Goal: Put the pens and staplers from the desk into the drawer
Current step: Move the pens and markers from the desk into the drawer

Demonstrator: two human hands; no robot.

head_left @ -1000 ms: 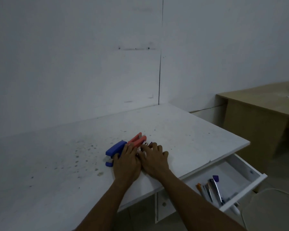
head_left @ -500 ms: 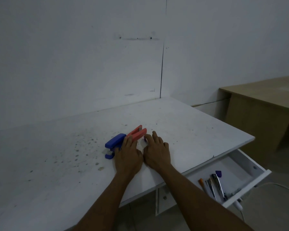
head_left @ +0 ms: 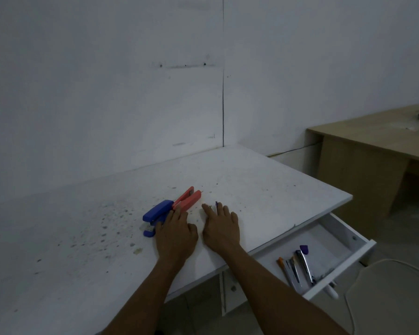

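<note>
A blue stapler [head_left: 156, 214] and a red stapler [head_left: 188, 200] lie side by side on the white desk [head_left: 264, 189]. My left hand [head_left: 176, 232] rests flat, its fingertips touching both staplers. My right hand [head_left: 221, 227] lies flat beside it, fingers spread over a pen whose purple tip [head_left: 216, 204] pokes out past the fingertips. The rest of the pen is hidden under the hand. Below the desk's right front edge, the white drawer [head_left: 344, 267] stands pulled out, holding several pens and metal staplers [head_left: 298, 267].
A wooden desk [head_left: 373, 146] stands at the right against the wall. A pale chair seat [head_left: 392, 298] with a white cable sits near the drawer's front. The white desk's left area carries dark specks. A white pen-like object [head_left: 331, 291] hangs below the drawer front.
My two hands have drawn slightly apart on the desk. The right hand has shifted right, leaving a gap between the thumbs; the pen tip now shows past its fingers.
</note>
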